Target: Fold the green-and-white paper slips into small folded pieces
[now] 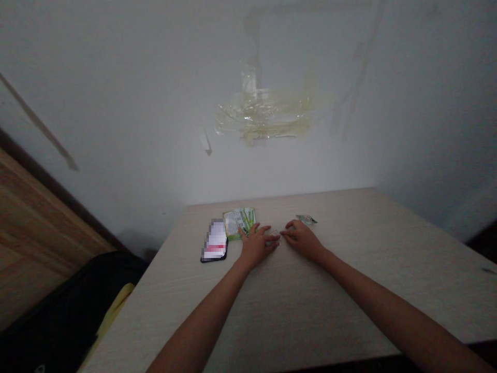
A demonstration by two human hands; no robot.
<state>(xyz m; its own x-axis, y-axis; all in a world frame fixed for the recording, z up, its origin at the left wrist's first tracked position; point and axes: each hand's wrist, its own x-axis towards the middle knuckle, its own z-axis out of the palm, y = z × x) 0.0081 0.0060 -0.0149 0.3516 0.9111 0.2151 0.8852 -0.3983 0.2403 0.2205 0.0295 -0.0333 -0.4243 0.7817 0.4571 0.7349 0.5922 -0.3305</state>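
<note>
My left hand [257, 247] rests on the table with its fingers spread, its thumb near the green and white printed packet [233, 224]. Its fingertips touch a small, whitish, see-through piece [275, 237] lying on the tabletop. From the right, my right hand [305, 241] comes up to that piece with thumb and fingers pinched together at its edge. What sits between those fingertips is too small to make out. Just beyond my right hand lies a small shiny sachet or wrapper [306, 219].
A phone [216, 241] with a lit, partly blurred screen lies left of the packet. The pale wooden table [318, 316] meets a wall [330, 166] with old tape [267, 116] on it. Dark cloth or a bag [77, 305] and something yellow [112, 316] are beside the table's left edge.
</note>
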